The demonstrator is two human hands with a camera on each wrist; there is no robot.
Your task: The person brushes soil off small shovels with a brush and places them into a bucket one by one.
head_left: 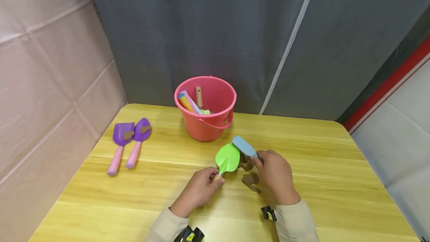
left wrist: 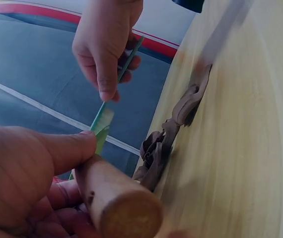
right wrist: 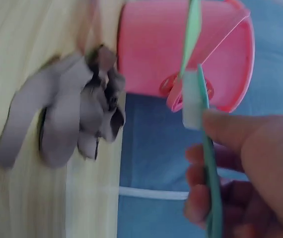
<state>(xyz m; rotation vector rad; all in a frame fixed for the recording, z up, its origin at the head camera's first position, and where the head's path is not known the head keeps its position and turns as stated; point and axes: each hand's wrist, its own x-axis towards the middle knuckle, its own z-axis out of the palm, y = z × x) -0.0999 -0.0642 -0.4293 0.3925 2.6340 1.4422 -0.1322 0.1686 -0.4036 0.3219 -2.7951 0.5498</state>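
My left hand (head_left: 201,186) grips the short wooden handle (left wrist: 116,198) of a toy trowel. Its bright green blade (head_left: 227,158) is raised above the table. A flat blue-green brush (head_left: 244,146) with pale bristles (right wrist: 191,99) is held in my right hand (head_left: 277,174), thumb along one side and fingers curled round the other. The bristle end meets the edge of the green blade. Below both hands, a pile of brown-grey, folded soft-looking strips (right wrist: 64,109) lies on the table, partly hidden by the right hand in the head view.
Behind the hands stands a pink bucket (head_left: 203,128) containing several tools, one with a wooden handle (head_left: 199,97). At the left lie a purple square shovel (head_left: 121,130) and a purple pointed trowel (head_left: 137,136), with brown pieces on their blades. A grey curtain (head_left: 201,29) hangs behind the table.
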